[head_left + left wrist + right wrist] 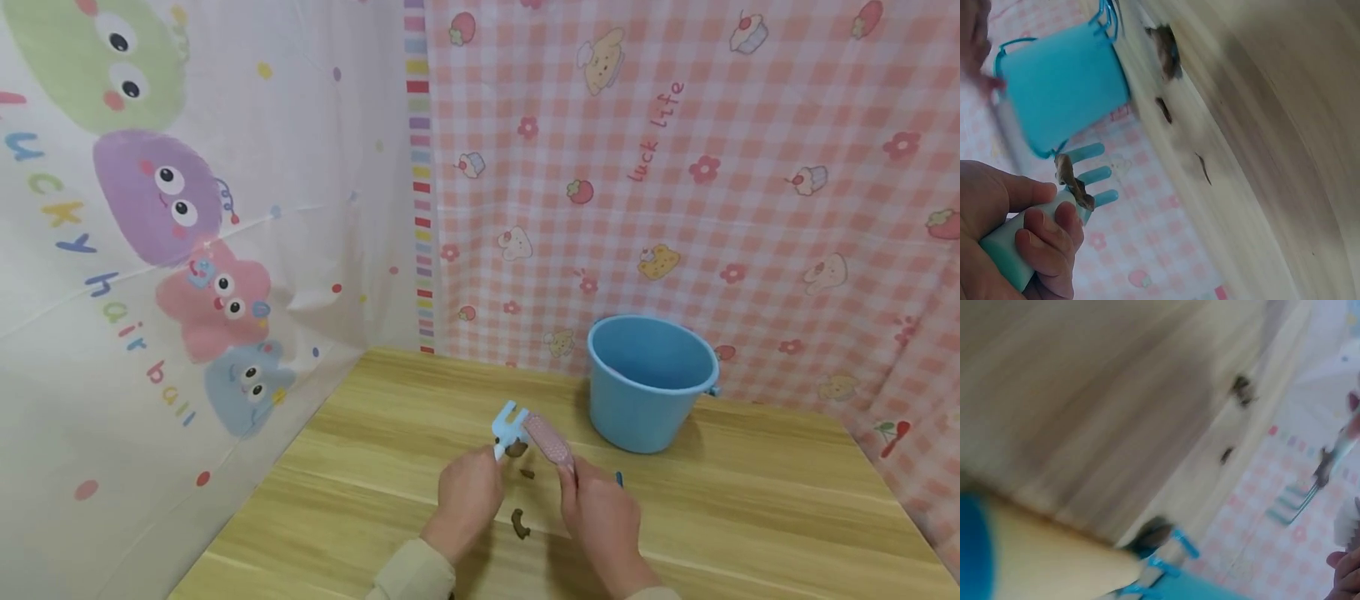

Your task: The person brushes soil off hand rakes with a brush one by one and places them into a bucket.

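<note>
My left hand (468, 496) grips the pale handle of a small light-blue toy garden fork (508, 427). In the left wrist view a crumpled brown dry leaf (1072, 181) lies across the base of the tines. A pink brush (549, 439) is held by its handle in my right hand (603, 515), its head slanting towards the fork. White bristles (1345, 526) show in the right wrist view. Between and below the two tools, brown leaf pieces (519, 523) lie on the wooden table (337, 500).
A light-blue bucket (645, 417) stands at the back right of the table, before the pink checked cloth (660, 208). Close to my right hand lies a rake with blue tines (1185, 544), mostly hidden in the head view. A white printed cloth (330, 208) hangs on the left.
</note>
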Tool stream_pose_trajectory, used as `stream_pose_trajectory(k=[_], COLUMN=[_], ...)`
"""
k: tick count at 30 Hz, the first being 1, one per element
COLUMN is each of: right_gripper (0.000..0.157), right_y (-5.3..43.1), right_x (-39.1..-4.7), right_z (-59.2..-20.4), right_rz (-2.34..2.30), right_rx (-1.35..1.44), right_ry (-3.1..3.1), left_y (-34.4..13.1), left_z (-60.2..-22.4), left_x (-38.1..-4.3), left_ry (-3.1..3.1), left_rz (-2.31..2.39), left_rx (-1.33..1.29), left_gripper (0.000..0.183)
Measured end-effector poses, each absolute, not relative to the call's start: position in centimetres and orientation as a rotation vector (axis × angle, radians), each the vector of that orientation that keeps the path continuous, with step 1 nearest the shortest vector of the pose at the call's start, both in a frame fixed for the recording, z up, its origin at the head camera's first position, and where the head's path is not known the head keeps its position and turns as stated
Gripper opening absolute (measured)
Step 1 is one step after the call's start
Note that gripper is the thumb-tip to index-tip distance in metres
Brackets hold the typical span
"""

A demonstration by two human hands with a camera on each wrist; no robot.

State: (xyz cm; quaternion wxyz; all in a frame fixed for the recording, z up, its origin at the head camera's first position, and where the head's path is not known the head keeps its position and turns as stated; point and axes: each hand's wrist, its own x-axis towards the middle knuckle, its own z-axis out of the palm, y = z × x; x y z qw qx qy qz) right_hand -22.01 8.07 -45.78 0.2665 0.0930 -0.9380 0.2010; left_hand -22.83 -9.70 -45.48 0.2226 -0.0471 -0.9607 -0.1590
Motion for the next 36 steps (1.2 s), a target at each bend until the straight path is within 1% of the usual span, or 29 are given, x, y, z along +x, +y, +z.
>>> stream_pose_trajectory(k=[4, 7, 11, 25, 29, 31, 36], right_gripper=[0.021, 0.018, 0.018, 0.02, 0.016, 0.015, 0.019], right_y=[7.1, 7.2, 7.5, 8.7, 8.9, 8.5, 7.0], right_x=[-21.8, -21.6, -21.6, -22.0, -21.9, -21.8, -21.2], right_z=[-46.0, -46.7, -47.0, -46.7, -46.4, -46.5, -47.1], right_rz=[0.499, 0.436, 0.422, 0.388, 0.456, 0.476, 0.452], right_rx=[0.3, 0.286, 0.285, 0.268, 0.231, 0.279, 0.393], right_ry=[-2.55, -2.583, -2.565, -2.573, -2.517, -2.458, -2.441], left_y=[-9.4, -9.3, -9.3, -9.3, -9.5, -9.5, -9.4], left_z=[-45.5, -45.6, -45.7, -45.8, -45.7, -45.6, -45.0], left_x=[-22.7, -22.6, -22.7, -22.9, -22.9, -23.0, -23.0], left_ry=[-2.653, -2.66, -2.677, -2.685, -2.701, -2.697, -2.701], left_rz=[-0.465, -0.47, -0.469, -0.486, -0.481, -0.489, -0.581], left_rx=[-0.18, -0.179, -0.165, -0.155, -0.119, -0.13, -0.167], left_gripper=[0.024, 0.023, 0.022, 0.023, 0.023, 0.024, 0.025])
